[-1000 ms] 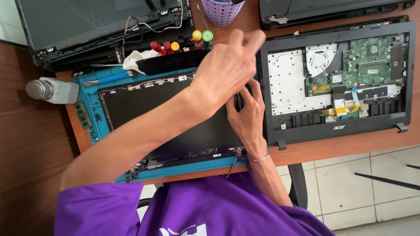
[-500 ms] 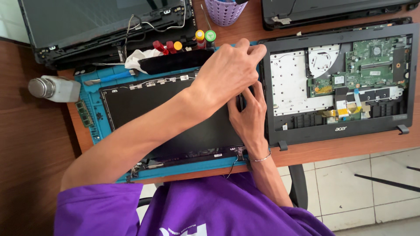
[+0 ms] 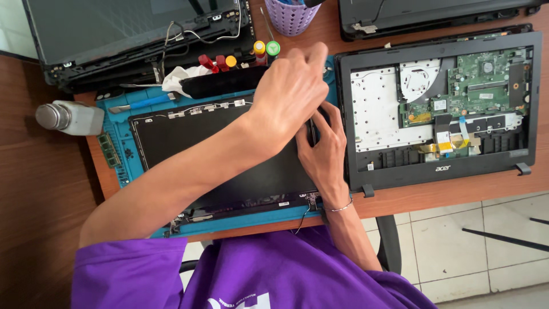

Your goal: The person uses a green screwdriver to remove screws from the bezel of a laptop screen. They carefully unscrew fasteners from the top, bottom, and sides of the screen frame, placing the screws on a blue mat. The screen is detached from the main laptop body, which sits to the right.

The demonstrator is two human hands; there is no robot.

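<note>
The person in the purple shirt (image 3: 251,274) is leaning over a black laptop screen panel (image 3: 206,154) that is lying flat on a blue work mat (image 3: 123,143) in the centre of the frame. The left hand (image 3: 289,94) is reaching across to the panel's upper right corner, its fingers curled together as if pinching something small; what they are pinching cannot be told. The right hand (image 3: 323,151) is resting at the panel's right edge, fingers bent against the rim and pressing on it, with a thin bracelet (image 3: 339,209) at the wrist.

At the top centre a lilac perforated cup (image 3: 290,17) is standing on the wooden desk (image 3: 46,189); its contents are cut off by the frame. Just left of it, a row of screwdrivers with red, yellow and green handles (image 3: 240,57) is sitting in a black holder (image 3: 223,83) at the mat's upper edge, beside a crumpled white cloth (image 3: 180,77). A blue-handled tool (image 3: 143,103) is lying on the mat nearby. At the left edge a whitish bottle with a metal cap (image 3: 68,117) is lying on its side.

On the right an opened laptop base (image 3: 440,109) is showing its green circuit board (image 3: 480,80) and fan. Another dismantled laptop (image 3: 131,34) is filling the upper left.
</note>
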